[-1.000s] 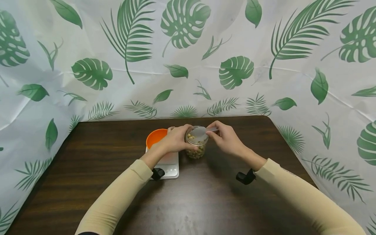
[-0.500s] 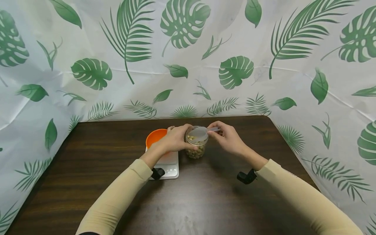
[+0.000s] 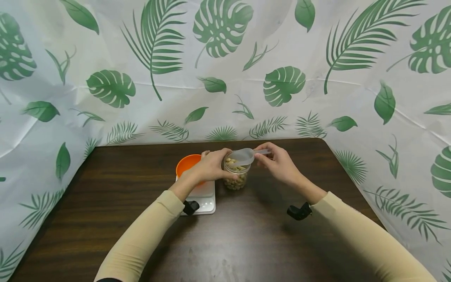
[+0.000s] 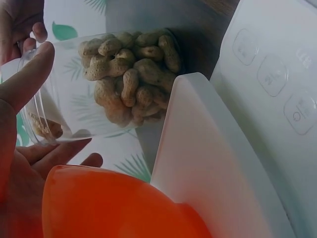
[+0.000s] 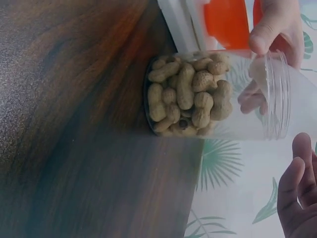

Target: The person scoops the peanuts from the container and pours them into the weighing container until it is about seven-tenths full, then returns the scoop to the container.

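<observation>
A clear jar point(image 3: 235, 182) of unshelled peanuts point(image 5: 185, 94) stands upright on the table. My left hand point(image 3: 212, 165) grips the jar near its rim, thumb on the near side. In my right hand point(image 3: 280, 166) I pinch the handle of a translucent plastic scoop point(image 3: 244, 157). The scoop's bowl lies tilted at the jar's mouth, partly over the opening. Through the clear rim in the left wrist view, a peanut point(image 4: 45, 127) shows near the mouth, well apart from the pile below. How much the scoop holds is hard to tell.
Left of the jar sits a white kitchen scale point(image 3: 206, 205) with buttons on its front. An orange bowl point(image 3: 187, 162) rests on it, partly hidden by my left forearm. The dark wooden table point(image 3: 246, 243) ends at a leaf-patterned white sheet point(image 3: 232, 98) behind.
My right hand has moved slightly up and to the right, lifting the scoop higher at the jar's mouth. The left hand and jar stay nearly in place.
</observation>
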Demonstrator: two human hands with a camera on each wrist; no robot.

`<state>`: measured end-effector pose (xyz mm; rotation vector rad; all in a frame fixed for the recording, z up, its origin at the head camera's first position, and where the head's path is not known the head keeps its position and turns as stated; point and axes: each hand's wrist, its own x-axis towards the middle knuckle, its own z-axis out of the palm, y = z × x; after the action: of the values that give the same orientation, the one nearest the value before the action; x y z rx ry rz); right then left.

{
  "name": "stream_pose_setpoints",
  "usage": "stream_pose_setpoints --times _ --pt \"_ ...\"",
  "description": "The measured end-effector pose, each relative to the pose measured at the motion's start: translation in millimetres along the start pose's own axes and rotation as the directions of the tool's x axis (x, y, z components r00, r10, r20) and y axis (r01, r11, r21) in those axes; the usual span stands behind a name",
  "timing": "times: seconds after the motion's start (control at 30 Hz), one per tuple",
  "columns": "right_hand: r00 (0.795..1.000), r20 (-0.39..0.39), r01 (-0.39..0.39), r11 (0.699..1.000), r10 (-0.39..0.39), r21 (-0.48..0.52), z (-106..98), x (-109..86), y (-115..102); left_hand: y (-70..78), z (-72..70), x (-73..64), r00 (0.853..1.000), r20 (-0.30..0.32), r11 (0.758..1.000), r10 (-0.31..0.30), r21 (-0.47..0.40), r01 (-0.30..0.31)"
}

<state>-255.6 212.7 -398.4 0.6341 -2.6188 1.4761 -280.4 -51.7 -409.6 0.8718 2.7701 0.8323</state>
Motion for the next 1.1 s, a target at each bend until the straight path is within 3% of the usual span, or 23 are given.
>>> stream_pose_setpoints --times 1.1 --pt "0.997 -0.029 -0.067 0.971 0.076 0.228 -6.1 -5.6 12.4 -0.3 -1.8 0.9 1.0 0.01 0.999 0.007 0.034 -0.008"
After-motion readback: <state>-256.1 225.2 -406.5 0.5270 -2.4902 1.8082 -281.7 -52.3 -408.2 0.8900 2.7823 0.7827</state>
